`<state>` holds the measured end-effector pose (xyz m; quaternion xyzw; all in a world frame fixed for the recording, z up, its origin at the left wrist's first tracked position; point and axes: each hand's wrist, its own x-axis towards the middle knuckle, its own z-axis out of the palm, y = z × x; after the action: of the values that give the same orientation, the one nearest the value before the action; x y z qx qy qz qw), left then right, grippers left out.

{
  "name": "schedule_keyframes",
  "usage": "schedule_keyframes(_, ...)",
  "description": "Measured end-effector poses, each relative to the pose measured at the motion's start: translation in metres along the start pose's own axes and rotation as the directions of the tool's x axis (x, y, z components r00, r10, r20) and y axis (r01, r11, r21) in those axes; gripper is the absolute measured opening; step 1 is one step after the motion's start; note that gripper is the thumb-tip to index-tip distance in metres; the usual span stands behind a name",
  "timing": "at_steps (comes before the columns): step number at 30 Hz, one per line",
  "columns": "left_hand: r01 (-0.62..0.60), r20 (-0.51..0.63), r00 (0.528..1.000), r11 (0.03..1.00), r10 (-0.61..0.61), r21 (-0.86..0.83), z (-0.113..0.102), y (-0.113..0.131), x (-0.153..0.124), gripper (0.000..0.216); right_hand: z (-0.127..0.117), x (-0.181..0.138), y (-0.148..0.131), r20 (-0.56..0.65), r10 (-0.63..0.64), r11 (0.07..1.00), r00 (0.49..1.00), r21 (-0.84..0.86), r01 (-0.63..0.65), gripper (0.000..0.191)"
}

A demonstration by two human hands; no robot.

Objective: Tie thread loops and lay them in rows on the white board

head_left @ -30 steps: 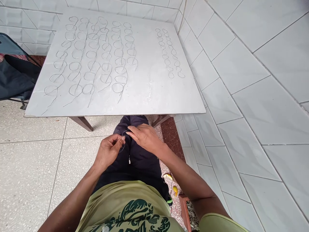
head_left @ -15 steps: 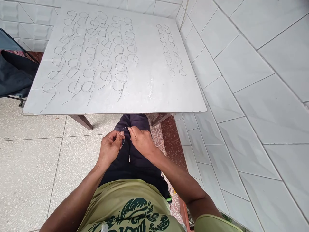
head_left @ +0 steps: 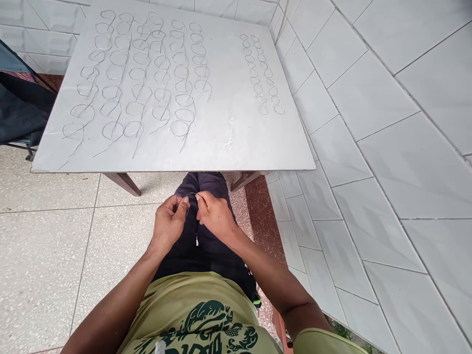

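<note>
Above my lap, a thin wire (head_left: 192, 193) runs in a small curve between my two hands. My left hand (head_left: 170, 221) pinches it between thumb and fingers, and a bit of the wire hangs below that thumb. My right hand (head_left: 216, 212) grips the other end, its fingers curled closed. On the white tabletop (head_left: 228, 128) ahead lie several columns of looped wire pieces (head_left: 182, 101), each a round loop with a loose tail. Two columns of smaller wire loops (head_left: 258, 88) lie on the right side. The wire inside my fingers is hidden.
The table's front edge (head_left: 165, 171) is just beyond my hands, with wooden legs (head_left: 123, 183) under it. A tiled wall (head_left: 354, 162) runs close along my right. A dark cloth on a folding chair (head_left: 18, 108) stands at the left.
The curve of wire between my hands looks flatter and lower. My hands have hardly moved; the view has shifted slightly.
</note>
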<state>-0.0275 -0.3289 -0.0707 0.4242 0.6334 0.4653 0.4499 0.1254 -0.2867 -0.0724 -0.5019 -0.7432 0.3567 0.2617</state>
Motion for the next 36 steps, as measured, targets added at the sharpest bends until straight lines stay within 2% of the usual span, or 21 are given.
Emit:
schedule_keyframes(3, 0.078, 0.088, 0.994, 0.991, -0.069, -0.110, -0.003, 0.000, 0.005, 0.032, -0.005, 0.000, 0.003, 0.082, 0.018, 0.990, 0.997, 0.141, -0.029, 0.022)
schedule_keyframes(5, 0.133, 0.144, 0.984, 0.972, -0.107, -0.191, -0.006, 0.000, 0.007, 0.034, -0.010, 0.001, 0.006, 0.096, 0.018, 0.987, 0.995, 0.160, -0.034, 0.023)
schedule_keyframes(9, 0.186, 0.176, 0.975, 0.935, -0.137, -0.302, -0.009, 0.000, 0.009, 0.042, -0.016, 0.002, 0.010, 0.058, -0.024, 0.996, 0.998, 0.086, 0.019, 0.022)
schedule_keyframes(13, 0.254, 0.228, 0.956, 0.911, -0.186, -0.325, -0.013, 0.003, 0.012, 0.052, -0.019, 0.003, 0.012, 0.031, -0.068, 0.997, 0.997, -0.040, 0.069, 0.020)
schedule_keyframes(17, 0.385, 0.380, 0.889, 0.865, -0.255, -0.321, -0.021, 0.006, 0.018, 0.055, -0.023, 0.006, 0.012, 0.038, -0.139, 0.983, 0.990, -0.114, 0.143, 0.022)
schedule_keyframes(22, 0.517, 0.536, 0.795, 0.781, -0.286, -0.350, -0.026, 0.004, 0.025, 0.048, -0.030, 0.009, 0.014, 0.060, -0.154, 0.978, 0.986, -0.134, 0.161, 0.024)
schedule_keyframes(30, 0.573, 0.568, 0.756, 0.749, -0.326, -0.333, -0.020, 0.007, 0.020, 0.044, -0.032, 0.013, 0.018, 0.089, -0.158, 0.975, 0.983, -0.145, 0.170, 0.026)
schedule_keyframes(36, 0.538, 0.528, 0.787, 0.774, -0.319, -0.334, -0.011, 0.006, 0.012, 0.044, -0.032, 0.017, 0.017, 0.102, -0.163, 0.979, 0.981, -0.108, 0.174, 0.026)
